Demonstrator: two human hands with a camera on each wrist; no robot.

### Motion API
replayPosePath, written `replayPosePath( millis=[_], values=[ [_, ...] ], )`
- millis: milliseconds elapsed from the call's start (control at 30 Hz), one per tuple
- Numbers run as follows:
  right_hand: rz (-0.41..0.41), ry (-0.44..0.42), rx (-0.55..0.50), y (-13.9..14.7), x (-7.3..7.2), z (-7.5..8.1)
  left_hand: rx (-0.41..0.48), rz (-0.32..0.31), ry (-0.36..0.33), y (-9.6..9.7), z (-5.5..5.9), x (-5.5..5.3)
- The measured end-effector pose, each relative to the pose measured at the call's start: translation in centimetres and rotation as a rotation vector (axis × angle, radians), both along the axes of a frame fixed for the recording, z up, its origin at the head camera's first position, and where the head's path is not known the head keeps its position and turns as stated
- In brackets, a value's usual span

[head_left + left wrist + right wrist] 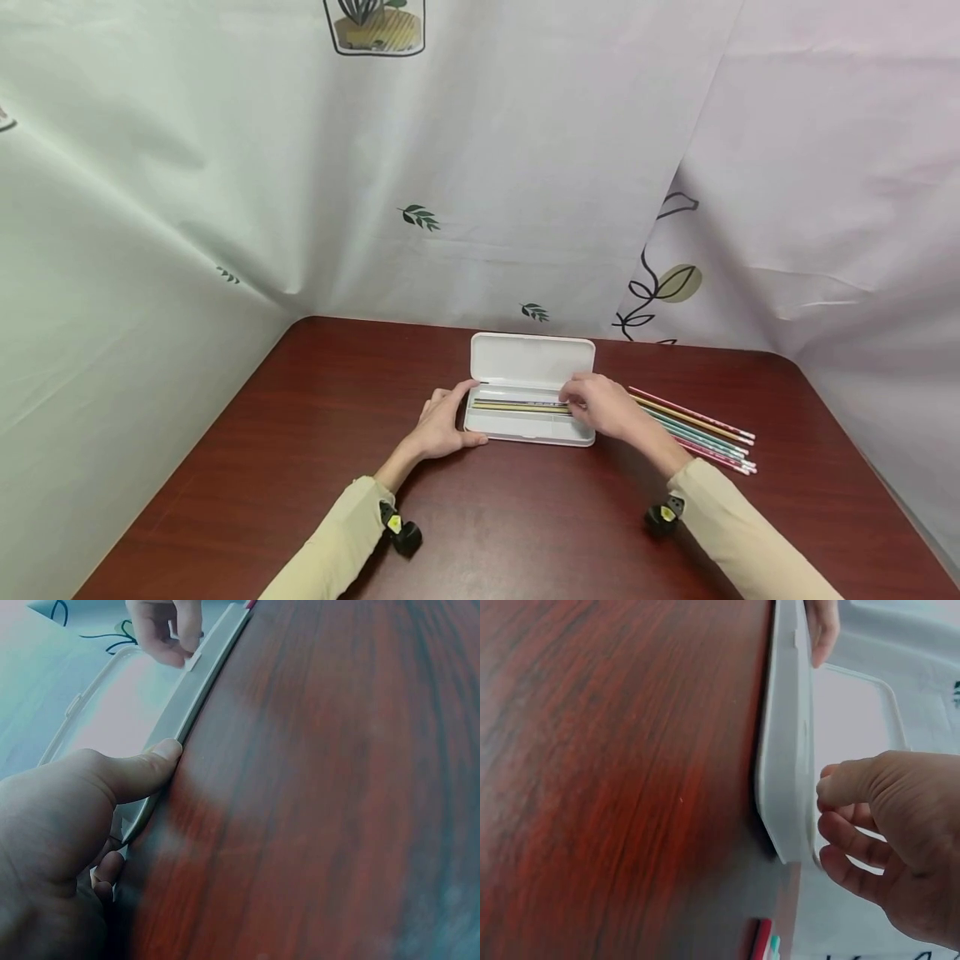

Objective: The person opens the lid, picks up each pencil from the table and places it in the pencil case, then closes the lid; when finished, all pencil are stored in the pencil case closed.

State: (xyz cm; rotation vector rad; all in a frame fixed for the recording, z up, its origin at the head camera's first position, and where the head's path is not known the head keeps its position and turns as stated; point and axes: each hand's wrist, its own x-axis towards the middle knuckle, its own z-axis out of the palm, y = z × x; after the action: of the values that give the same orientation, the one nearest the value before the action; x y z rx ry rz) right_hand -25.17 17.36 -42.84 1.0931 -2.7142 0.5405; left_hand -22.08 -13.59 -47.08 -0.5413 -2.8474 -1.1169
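Note:
A white pencil case (525,427) lies open on the table, its lid (532,358) raised at the back. Several pencils (513,407), dark and yellow, lie lengthwise inside. My left hand (441,427) holds the case by its left end, thumb (161,756) at the front edge and index finger at the back corner. Over the right end of those pencils hovers my right hand (606,406), its fingers (851,840) loosely bent and thumb close to the index finger. No pencil shows between its fingertips, and the pencils' right ends are hidden beneath it.
Several loose pencils (701,429) in red, yellow and teal lie right of the case, partly behind the right forearm. A dark red wooden table (510,533) carries everything. White printed fabric (480,183) hangs behind it and along both sides.

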Motion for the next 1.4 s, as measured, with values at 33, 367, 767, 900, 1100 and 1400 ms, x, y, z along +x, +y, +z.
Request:
replayPosePath(
  millis=[33,367,767,900,1100,1400],
  values=[
    [-0.009,0.004,-0.009,0.2,0.1,0.1,0.001,0.000,-0.002,0.0,0.0,0.0],
    [-0.092,0.117,-0.112,5.9,2.5,0.5,0.003,-0.002,-0.002,0.0,-0.2,0.0],
    [-0.205,0.175,-0.135,13.9,7.2,-0.6,0.000,-0.004,-0.008,-0.1,0.0,0.0],
    [-0.245,0.195,-0.144,15.4,8.1,-1.3,-0.003,-0.011,-0.008,-0.1,-0.1,0.0],
    [-0.281,0.204,-0.131,16.5,8.8,-2.0,-0.007,-0.006,-0.015,-0.1,-0.2,0.0],
    [-0.312,0.196,-0.093,16.9,9.0,-2.3,-0.003,0.006,-0.001,0.0,-0.1,0.0]
  ],
)
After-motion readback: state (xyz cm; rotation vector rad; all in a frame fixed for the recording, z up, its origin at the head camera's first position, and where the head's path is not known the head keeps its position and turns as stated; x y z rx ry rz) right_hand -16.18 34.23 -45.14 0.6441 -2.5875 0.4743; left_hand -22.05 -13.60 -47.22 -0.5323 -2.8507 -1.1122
